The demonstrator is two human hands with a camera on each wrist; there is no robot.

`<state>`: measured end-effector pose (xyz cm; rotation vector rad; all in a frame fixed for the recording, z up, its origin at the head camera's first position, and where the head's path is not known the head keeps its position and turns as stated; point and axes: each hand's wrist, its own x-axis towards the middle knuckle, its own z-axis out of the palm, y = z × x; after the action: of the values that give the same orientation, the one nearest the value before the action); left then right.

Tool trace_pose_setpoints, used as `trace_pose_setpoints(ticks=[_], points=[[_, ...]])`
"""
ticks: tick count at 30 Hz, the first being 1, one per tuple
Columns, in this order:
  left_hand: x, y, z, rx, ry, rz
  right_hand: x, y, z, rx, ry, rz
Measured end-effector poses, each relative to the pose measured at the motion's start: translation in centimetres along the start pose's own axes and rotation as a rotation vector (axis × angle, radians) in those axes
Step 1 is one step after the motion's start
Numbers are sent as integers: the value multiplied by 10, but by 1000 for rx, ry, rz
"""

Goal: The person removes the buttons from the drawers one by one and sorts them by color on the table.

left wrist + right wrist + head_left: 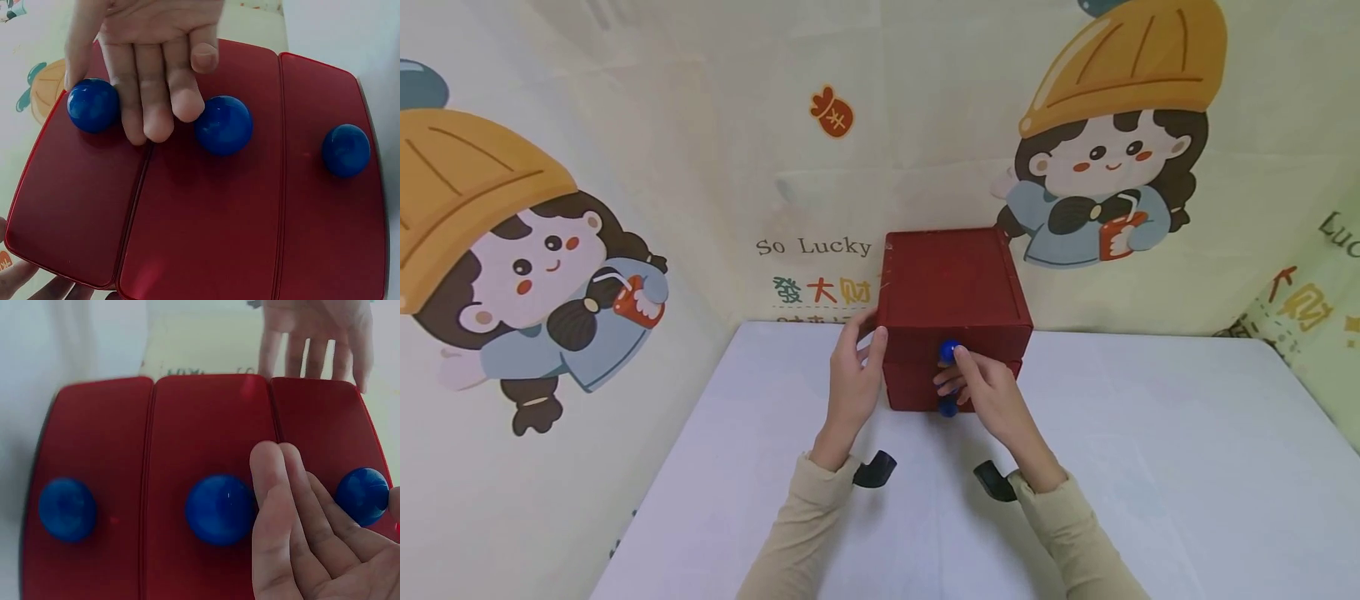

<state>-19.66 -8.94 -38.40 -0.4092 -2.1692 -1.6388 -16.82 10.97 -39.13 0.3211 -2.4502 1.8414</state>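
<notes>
A small red cabinet stands at the back of the white table. Its front has three drawers, each with a round blue knob. My right hand is at the front and pinches the top knob between thumb and fingers. The other fingers of that hand extend down beside the middle knob. My left hand rests against the cabinet's left side, fingers stretched along it and thumb by the front edge. Below both, the bottom knob is untouched. Whether the top drawer stands out at all I cannot tell.
The white table spreads around the cabinet. Behind it hangs a cream cloth with cartoon figures and lettering, close to the cabinet's back. Black curved pieces stick out at both wrists.
</notes>
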Motion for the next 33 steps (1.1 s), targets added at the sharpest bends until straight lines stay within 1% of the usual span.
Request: trace_pose_setpoints(ticks=[3, 10, 20, 25, 33], points=[[1, 0, -1, -6, 1, -6, 1, 0, -1, 70, -36, 22], [3, 0, -1, -15, 6, 1, 6, 2, 0, 147, -90, 57], [5, 0, 0, -20, 1, 16, 8, 4, 3, 325, -184, 143], [6, 0, 0, -11, 4, 8, 9, 4, 4, 427, -194, 180], [9, -1, 1, -17, 18, 11, 12, 1, 5, 470, -187, 215]])
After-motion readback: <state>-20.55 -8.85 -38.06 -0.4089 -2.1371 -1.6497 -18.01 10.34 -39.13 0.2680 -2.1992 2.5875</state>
